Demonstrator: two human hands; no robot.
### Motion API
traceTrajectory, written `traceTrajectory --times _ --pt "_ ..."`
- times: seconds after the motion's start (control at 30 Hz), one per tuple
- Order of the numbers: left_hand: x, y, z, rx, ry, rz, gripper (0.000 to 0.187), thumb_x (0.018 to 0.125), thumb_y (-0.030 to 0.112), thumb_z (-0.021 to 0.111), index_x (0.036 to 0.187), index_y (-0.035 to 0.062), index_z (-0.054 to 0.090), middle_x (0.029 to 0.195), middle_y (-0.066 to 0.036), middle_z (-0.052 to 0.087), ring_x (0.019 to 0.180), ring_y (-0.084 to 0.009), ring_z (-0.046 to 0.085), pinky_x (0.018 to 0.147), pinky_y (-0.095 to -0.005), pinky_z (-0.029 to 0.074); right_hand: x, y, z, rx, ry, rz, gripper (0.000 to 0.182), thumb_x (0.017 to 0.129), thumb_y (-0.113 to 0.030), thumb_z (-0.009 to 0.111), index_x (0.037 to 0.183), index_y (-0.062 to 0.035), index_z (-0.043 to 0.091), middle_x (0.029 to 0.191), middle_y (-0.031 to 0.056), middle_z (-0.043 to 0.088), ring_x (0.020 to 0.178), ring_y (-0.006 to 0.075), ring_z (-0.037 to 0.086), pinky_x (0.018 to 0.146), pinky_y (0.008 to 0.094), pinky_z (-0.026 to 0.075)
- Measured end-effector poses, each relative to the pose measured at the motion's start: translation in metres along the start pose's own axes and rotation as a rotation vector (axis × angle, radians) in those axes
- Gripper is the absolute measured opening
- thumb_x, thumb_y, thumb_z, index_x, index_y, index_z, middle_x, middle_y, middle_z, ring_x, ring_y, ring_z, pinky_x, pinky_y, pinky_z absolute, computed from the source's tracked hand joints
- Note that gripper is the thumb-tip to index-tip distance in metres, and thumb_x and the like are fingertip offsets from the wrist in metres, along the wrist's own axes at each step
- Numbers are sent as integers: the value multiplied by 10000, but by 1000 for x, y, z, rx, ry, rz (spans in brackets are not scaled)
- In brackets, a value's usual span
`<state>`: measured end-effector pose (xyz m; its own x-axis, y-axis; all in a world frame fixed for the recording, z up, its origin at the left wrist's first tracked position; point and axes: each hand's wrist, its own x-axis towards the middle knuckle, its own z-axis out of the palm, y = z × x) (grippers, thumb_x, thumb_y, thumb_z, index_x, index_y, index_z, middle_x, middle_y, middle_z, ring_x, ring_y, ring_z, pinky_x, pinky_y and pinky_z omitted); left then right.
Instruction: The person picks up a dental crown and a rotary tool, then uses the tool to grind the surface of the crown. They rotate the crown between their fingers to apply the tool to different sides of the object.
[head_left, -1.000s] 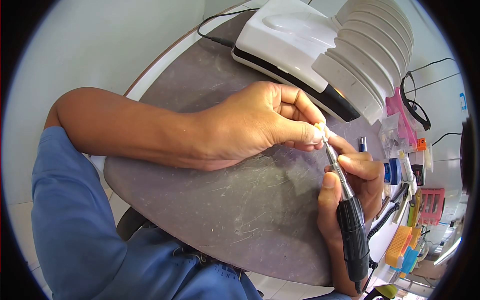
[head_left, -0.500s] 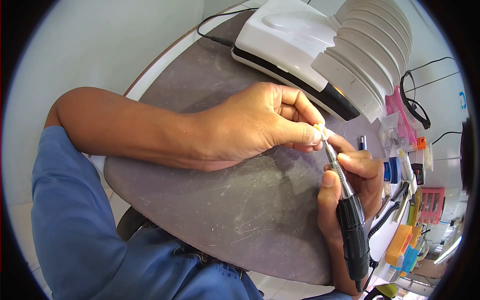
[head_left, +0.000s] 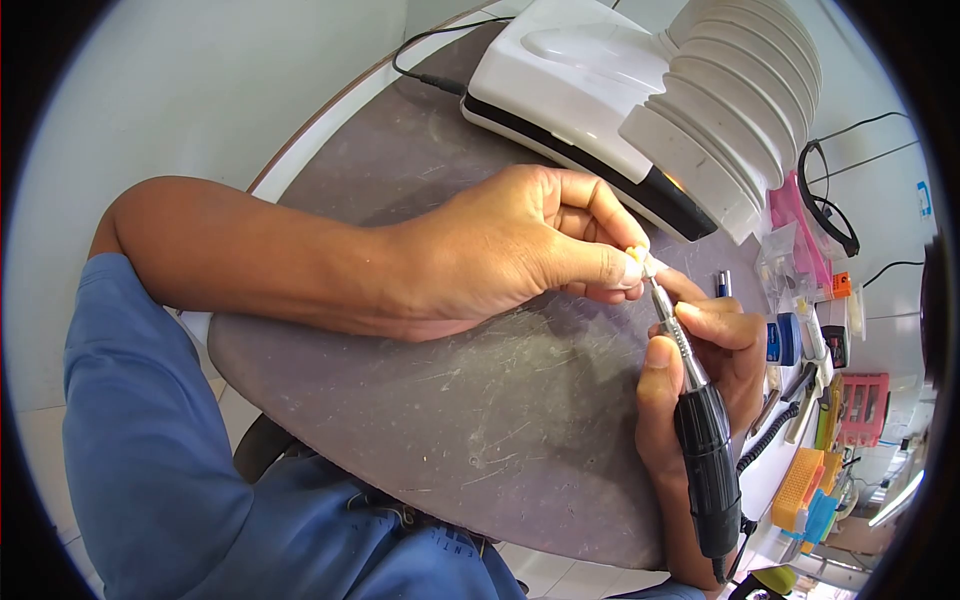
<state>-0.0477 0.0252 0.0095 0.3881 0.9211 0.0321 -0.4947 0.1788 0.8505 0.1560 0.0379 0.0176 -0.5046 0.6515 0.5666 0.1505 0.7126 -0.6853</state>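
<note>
Between the thumb and fingertips of my left hand (head_left: 510,240) is pinched a small yellowish-white piece (head_left: 638,254), tooth-like in colour and mostly covered by the fingers. My right hand (head_left: 738,345) is closed in a pen grip around a rotary handpiece (head_left: 708,465) with a black body and a silver nose. Its narrow tip points up and left, right at the small piece. The right index finger reaches close to the left fingertips. Both hands meet above the worn grey tabletop (head_left: 430,400), near the mouth of a ribbed white hose (head_left: 690,160).
A white machine (head_left: 570,75) with a black front edge stands behind the hands, joined to the hose. At the right are black-framed glasses (head_left: 828,200), a blue container (head_left: 788,340), a coiled black cord (head_left: 768,438), a pink rack (head_left: 863,408) and an orange block (head_left: 797,488).
The handpiece has shifted very slightly to the right, its tip still at the small piece. My left hand stays almost still.
</note>
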Motion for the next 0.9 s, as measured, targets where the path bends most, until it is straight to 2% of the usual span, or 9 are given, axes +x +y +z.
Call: traceTrajectory --times 0.33,0.53,0.63,0.9 --pt "0 -2 -1 4 -2 18 165 866 95 620 998 11 567 1007 -81 597 938 -114 571 855 -251 465 0 0 0 18 12 5 282 723 12 640 950 23 473 852 158 565 948 347 631 814 356 483" --pt "1 -3 -2 1 -14 37 164 866 92 617 1001 12 569 1009 -80 599 946 -115 569 854 -248 462 0 5 0 16 -5 -61 286 722 13 639 951 23 469 844 155 563 953 342 628 829 348 471" --pt "1 -3 -2 3 -13 26 158 867 88 615 998 13 570 1005 -79 600 940 -113 566 847 -245 457 0 -1 -1 31 6 36 285 724 14 637 953 25 467 844 156 562 959 345 625 841 348 462" --pt "1 -3 -2 -3 -15 42 158 866 89 616 995 14 565 991 -78 596 932 -111 563 840 -239 454 0 2 1 29 -2 -10 278 731 10 635 952 27 466 854 161 563 963 343 625 833 343 464"
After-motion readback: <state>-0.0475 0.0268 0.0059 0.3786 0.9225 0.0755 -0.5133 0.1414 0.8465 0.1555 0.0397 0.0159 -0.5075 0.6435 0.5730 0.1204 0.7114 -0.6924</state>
